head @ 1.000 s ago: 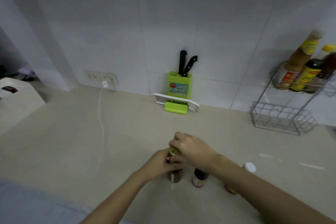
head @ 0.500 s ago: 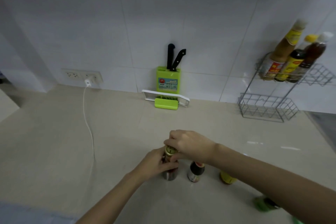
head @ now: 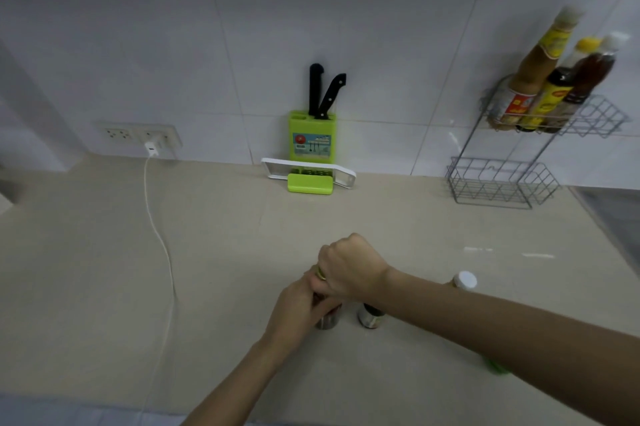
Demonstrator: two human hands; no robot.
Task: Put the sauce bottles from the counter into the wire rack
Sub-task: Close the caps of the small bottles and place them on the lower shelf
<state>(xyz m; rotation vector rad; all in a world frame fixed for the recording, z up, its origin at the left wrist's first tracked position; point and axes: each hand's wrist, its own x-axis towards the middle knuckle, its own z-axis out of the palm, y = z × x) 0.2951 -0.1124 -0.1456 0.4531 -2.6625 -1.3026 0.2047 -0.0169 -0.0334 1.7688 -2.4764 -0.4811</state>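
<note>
A dark sauce bottle (head: pixel 326 321) with a gold cap stands on the counter near me. My left hand (head: pixel 301 304) is wrapped around its body. My right hand (head: pixel 349 268) closes over its cap from above. Just to the right stands a second dark bottle (head: pixel 370 316), partly hidden by my right forearm. A white-capped bottle (head: pixel 464 281) shows behind that arm. The two-tier wire rack (head: pixel 502 183) stands at the back right; its upper tier holds three bottles (head: pixel 540 93), its lower basket is empty.
A green knife block (head: pixel 311 138) with two black-handled knives and a white slicer (head: pixel 308 171) sit against the tiled wall. A white charger cable (head: pixel 159 238) runs from the wall socket (head: pixel 142 136) across the beige counter (head: pixel 104 270). Something green (head: pixel 497 367) peeks under my right arm.
The view has shifted, bringing the rack more fully into frame. My right hand has turned further over the cap. Both hands stay on the same bottle, which still stands on the counter.
</note>
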